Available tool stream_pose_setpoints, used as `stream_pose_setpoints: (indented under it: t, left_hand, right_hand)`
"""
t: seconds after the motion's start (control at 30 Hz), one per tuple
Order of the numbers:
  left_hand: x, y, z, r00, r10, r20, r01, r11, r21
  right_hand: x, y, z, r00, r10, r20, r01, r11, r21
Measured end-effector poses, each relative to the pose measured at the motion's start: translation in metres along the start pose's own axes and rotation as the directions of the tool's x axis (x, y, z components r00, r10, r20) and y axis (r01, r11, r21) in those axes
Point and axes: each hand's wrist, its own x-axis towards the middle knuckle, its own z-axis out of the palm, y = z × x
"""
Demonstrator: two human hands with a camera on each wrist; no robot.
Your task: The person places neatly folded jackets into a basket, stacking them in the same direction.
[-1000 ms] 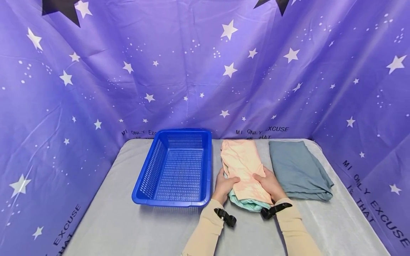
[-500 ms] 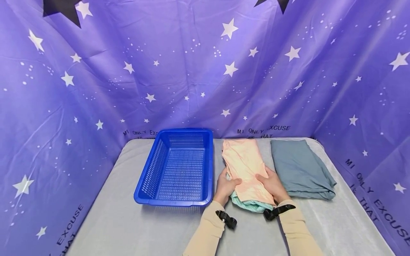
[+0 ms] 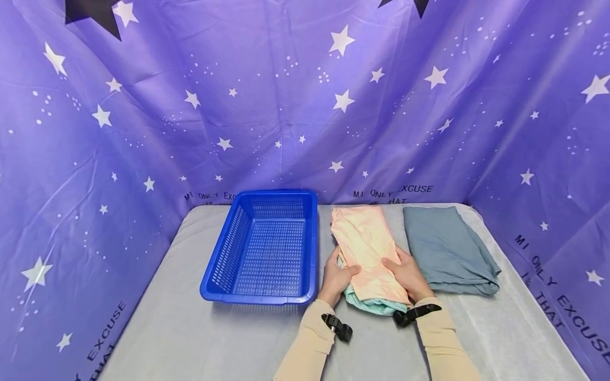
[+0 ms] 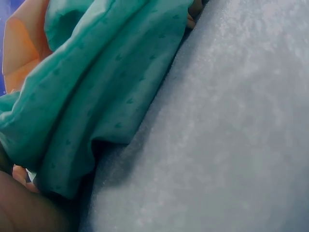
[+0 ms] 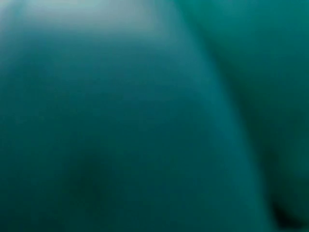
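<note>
A folded peach cloth (image 3: 366, 238) lies on top of a folded mint-green cloth (image 3: 376, 307), right of the basket. My left hand (image 3: 335, 276) grips the left side of this stack, thumb on the peach layer and fingers tucked out of sight at the edge. On the opposite side my right hand (image 3: 407, 272) holds it the same way, thumb on top. In the left wrist view the green cloth (image 4: 106, 87) shows small dark prints and loose folds, with part of a hand (image 4: 29, 208) at lower left. Blurred green fabric (image 5: 120, 135) fills the right wrist view.
A blue perforated plastic basket (image 3: 312, 248) with nothing inside stands left of the stack. Close to my right hand lies a folded grey-blue cloth (image 3: 450, 251). All rest on a grey-covered table (image 3: 229, 344), with a purple star-printed curtain (image 3: 295, 95) behind and at both sides.
The head view has shifted slightly, so everything appears a little further right. Both hands keep the same hold on the peach and green cloths, which stay in place.
</note>
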Motion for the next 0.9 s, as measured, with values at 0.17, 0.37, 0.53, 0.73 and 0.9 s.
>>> stream_pose_setpoints:
  t: [0.17,0.37,0.53,0.73,0.9]
  left_hand:
    - [-0.001,0.001,0.000,1.000,-0.005,0.019,0.005,1.000,-0.020]
    - [-0.002,0.005,0.002,1.000,0.007,0.027,-0.006,0.998,-0.057]
    - [-0.004,0.012,0.003,0.999,0.047,0.027,-0.045,0.996,-0.079]
    - [-0.010,0.023,0.005,0.995,0.093,0.032,-0.089,0.991,-0.099]
    - [-0.015,0.034,0.005,0.994,0.107,0.012,-0.105,0.990,-0.098]
  right_hand:
    - [-0.001,0.000,-0.001,1.000,-0.019,-0.011,0.019,1.000,-0.010]
    - [-0.001,-0.002,-0.004,0.999,-0.042,-0.022,0.042,0.999,-0.011]
    - [-0.004,-0.005,-0.005,0.998,-0.061,-0.006,0.061,0.997,0.050]
    - [-0.011,-0.014,-0.008,0.999,-0.045,-0.014,0.046,0.997,0.064]
    - [-0.018,-0.023,-0.009,0.998,-0.062,-0.034,0.064,0.994,0.085]
